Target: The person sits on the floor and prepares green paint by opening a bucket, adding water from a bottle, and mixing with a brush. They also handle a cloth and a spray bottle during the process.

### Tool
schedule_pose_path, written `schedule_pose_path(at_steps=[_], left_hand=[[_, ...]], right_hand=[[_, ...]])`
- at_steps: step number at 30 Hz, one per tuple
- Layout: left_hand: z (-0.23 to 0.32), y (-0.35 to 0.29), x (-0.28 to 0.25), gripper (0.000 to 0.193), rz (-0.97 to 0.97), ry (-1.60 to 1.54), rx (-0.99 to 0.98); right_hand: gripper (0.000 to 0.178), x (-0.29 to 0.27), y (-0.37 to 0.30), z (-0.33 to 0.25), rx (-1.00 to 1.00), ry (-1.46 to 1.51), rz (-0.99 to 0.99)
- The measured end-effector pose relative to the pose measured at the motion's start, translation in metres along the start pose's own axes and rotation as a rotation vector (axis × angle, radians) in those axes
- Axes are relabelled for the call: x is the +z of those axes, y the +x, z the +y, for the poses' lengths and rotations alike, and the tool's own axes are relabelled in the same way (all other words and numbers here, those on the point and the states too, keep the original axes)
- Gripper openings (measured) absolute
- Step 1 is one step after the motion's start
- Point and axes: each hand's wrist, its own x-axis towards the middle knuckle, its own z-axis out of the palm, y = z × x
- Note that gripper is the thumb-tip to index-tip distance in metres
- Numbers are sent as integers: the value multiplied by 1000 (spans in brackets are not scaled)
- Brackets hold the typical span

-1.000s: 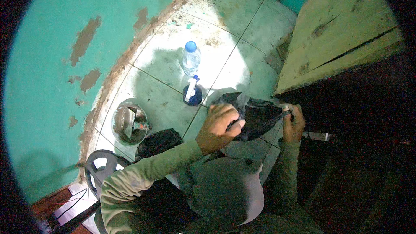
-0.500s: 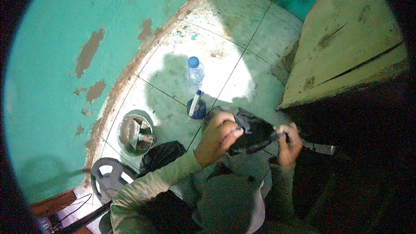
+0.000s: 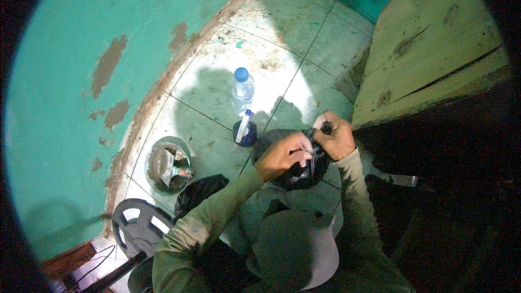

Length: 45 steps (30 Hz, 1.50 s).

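A black plastic bag [image 3: 312, 179] hangs bunched between my two hands, just over the tiled floor. My left hand [image 3: 283, 156] is closed, its fingers and thumb pinching the top of the bag. On the bag's far right side, my right hand [image 3: 335, 137] grips a twisted black end of it, fingers curled. The hands are close together, almost meeting over the gathered plastic. Whatever the bag holds is hidden. Just beyond my left hand stands a small dark blue container [image 3: 245, 137] with a white stick-like piece and a blue tip across it.
Farther off stands a clear bottle [image 3: 243, 91] with a blue cap. To the left are a round clear container [image 3: 167, 167], another black bag [image 3: 202, 194] and a black spoked round base [image 3: 139, 232]. A grey rounded cap-like thing [image 3: 293, 244] lies below my hands. Yellowish wooden furniture [image 3: 434, 49] borders the right.
My right hand has moved left and away from me, bringing its end of the bag up to my left hand. The bag, earlier stretched sideways, is now bunched.
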Motion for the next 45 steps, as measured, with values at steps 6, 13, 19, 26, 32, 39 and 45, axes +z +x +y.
schedule_pose_path(at_steps=[6, 13, 19, 26, 32, 39, 45], left_hand=[[10, 8, 9, 32, 335, -63, 83], [4, 6, 6, 15, 416, -112, 15], [13, 9, 8, 12, 458, 391, 38], [-23, 7, -23, 21, -7, 717, 107], [1, 3, -9, 32, 27, -23, -337], [23, 8, -6, 26, 83, 166, -291], [-13, 21, -20, 16, 496, 987, -85]], right_hand=[[14, -1, 1, -22, -241, -118, -263], [51, 5, -33, 21, -48, 275, -63], [30, 55, -54, 46, -242, -394, 48], [22, 35, -59, 36, -438, -519, 216], [24, 29, -65, 21, -550, -336, 299], [18, 27, -71, 30, -644, -367, 273], [18, 38, -102, 81, -511, -489, 274]])
